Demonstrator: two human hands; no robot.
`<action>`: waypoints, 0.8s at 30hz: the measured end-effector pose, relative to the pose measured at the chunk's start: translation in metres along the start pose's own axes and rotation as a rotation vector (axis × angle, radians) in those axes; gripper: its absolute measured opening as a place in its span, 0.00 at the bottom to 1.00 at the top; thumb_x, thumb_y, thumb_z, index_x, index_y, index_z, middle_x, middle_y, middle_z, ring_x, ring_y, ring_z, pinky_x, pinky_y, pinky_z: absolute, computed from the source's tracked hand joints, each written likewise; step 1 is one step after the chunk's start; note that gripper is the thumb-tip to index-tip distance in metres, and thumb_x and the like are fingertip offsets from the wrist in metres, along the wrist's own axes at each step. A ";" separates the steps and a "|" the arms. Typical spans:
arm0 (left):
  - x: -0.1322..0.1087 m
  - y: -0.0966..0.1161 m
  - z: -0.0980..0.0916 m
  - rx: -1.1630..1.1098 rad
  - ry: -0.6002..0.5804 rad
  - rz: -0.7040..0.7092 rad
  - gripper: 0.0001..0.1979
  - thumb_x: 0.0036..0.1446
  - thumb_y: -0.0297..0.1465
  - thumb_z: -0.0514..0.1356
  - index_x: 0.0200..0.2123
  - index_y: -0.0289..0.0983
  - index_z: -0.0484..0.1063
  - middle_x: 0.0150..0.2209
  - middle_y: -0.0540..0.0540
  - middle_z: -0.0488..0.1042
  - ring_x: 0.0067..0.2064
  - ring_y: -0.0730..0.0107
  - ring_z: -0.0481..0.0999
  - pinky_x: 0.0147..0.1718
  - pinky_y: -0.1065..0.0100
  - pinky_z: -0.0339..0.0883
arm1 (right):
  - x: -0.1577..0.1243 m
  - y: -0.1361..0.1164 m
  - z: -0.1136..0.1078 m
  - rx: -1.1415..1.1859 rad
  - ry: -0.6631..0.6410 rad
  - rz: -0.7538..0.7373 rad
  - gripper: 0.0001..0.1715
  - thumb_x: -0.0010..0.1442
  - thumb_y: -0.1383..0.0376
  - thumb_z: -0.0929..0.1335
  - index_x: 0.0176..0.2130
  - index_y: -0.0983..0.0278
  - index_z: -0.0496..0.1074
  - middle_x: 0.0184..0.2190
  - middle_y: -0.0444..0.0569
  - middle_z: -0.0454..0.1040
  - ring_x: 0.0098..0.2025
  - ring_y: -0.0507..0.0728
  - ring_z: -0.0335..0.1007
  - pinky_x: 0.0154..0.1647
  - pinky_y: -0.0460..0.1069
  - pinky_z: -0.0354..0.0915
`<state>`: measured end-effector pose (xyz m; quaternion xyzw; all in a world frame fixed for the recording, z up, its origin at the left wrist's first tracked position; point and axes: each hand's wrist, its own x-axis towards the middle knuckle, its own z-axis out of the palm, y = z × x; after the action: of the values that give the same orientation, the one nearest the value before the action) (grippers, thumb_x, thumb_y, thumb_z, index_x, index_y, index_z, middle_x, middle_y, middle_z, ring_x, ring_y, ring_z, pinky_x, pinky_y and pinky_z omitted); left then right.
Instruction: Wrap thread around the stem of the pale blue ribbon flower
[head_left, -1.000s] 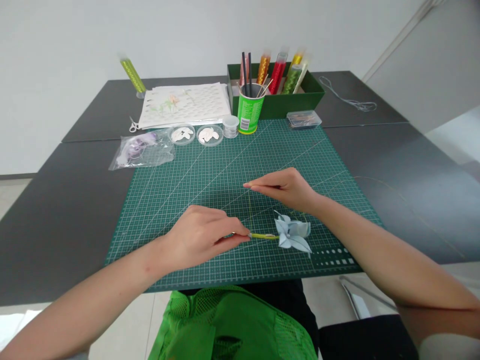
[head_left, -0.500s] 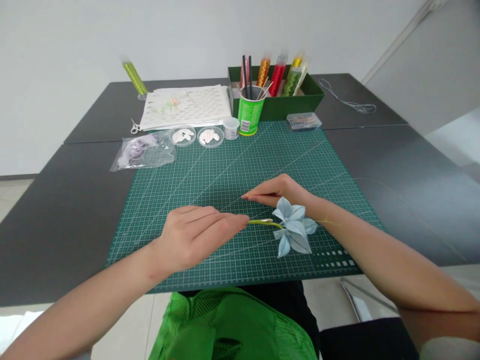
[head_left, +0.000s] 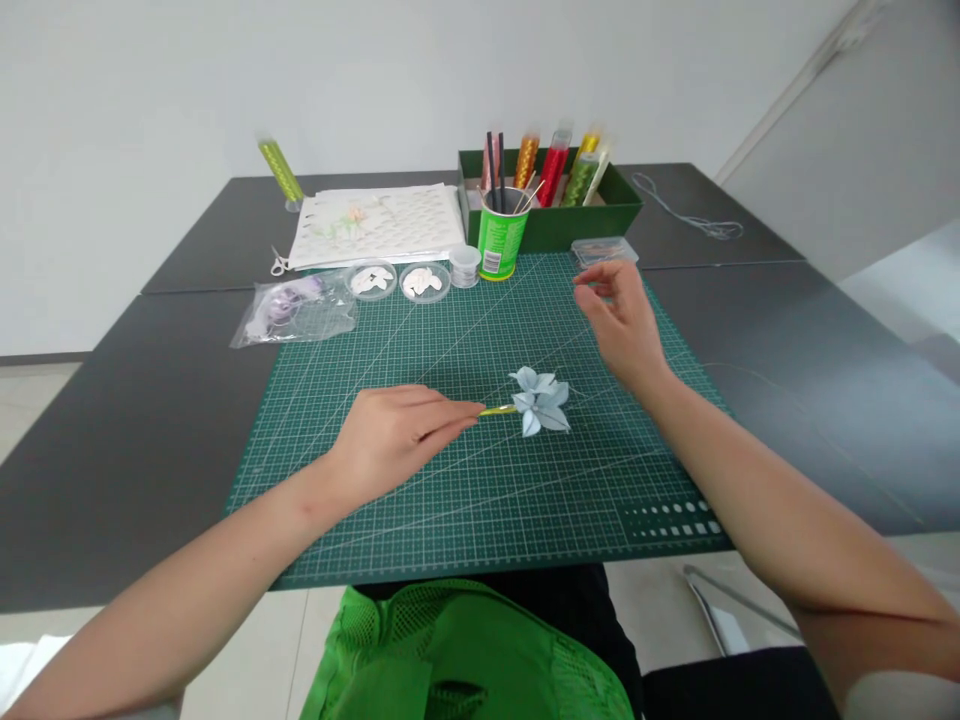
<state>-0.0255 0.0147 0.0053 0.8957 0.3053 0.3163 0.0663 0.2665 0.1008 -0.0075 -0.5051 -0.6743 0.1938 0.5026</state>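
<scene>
Pinching the stem in the left hand; holding the flower over the mat, nearer the front edge of the table than its back; with the right hand curled near the case at the mat's back right corner, cannot tell if gripping anything

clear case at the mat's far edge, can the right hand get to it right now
Probably yes: the right hand is just in front of the clear case, with nothing visible between them, though whether it holds anything is unclear.
</scene>
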 end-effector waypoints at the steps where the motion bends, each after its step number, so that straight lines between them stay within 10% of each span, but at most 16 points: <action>1: 0.000 -0.002 0.000 0.006 -0.001 -0.021 0.11 0.69 0.32 0.59 0.46 0.38 0.80 0.34 0.50 0.83 0.33 0.73 0.82 0.30 0.74 0.72 | -0.002 -0.007 -0.002 0.076 -0.104 -0.060 0.18 0.66 0.48 0.65 0.44 0.59 0.72 0.46 0.50 0.74 0.48 0.59 0.71 0.51 0.57 0.67; 6: 0.000 -0.009 -0.001 0.071 -0.011 -0.075 0.11 0.69 0.33 0.59 0.46 0.39 0.81 0.35 0.50 0.84 0.34 0.72 0.82 0.31 0.72 0.72 | -0.015 -0.039 -0.009 0.132 -0.584 -0.273 0.21 0.62 0.46 0.70 0.31 0.60 0.77 0.53 0.52 0.75 0.58 0.65 0.68 0.62 0.64 0.60; 13: 0.003 -0.008 -0.006 0.063 0.002 -0.112 0.12 0.69 0.34 0.58 0.45 0.40 0.82 0.37 0.50 0.85 0.35 0.70 0.83 0.33 0.72 0.74 | -0.010 -0.037 -0.011 0.231 -0.464 -0.196 0.03 0.57 0.61 0.76 0.30 0.56 0.81 0.50 0.48 0.76 0.58 0.64 0.70 0.64 0.64 0.61; 20: 0.005 -0.019 -0.012 0.071 0.020 -0.304 0.13 0.67 0.39 0.59 0.44 0.42 0.83 0.39 0.50 0.85 0.35 0.67 0.83 0.34 0.70 0.75 | -0.003 -0.032 -0.015 0.766 -0.182 0.146 0.16 0.56 0.54 0.74 0.25 0.58 0.70 0.44 0.45 0.77 0.56 0.60 0.70 0.63 0.61 0.65; 24: 0.006 -0.023 -0.016 0.070 0.012 -0.372 0.13 0.66 0.39 0.60 0.44 0.43 0.84 0.39 0.50 0.85 0.34 0.68 0.83 0.36 0.70 0.75 | 0.009 -0.017 -0.023 0.881 -0.109 0.270 0.21 0.60 0.52 0.70 0.24 0.57 0.59 0.22 0.41 0.67 0.35 0.56 0.74 0.56 0.57 0.70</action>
<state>-0.0431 0.0358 0.0137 0.8237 0.4769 0.2930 0.0909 0.2783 0.0958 0.0199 -0.3160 -0.4811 0.5518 0.6034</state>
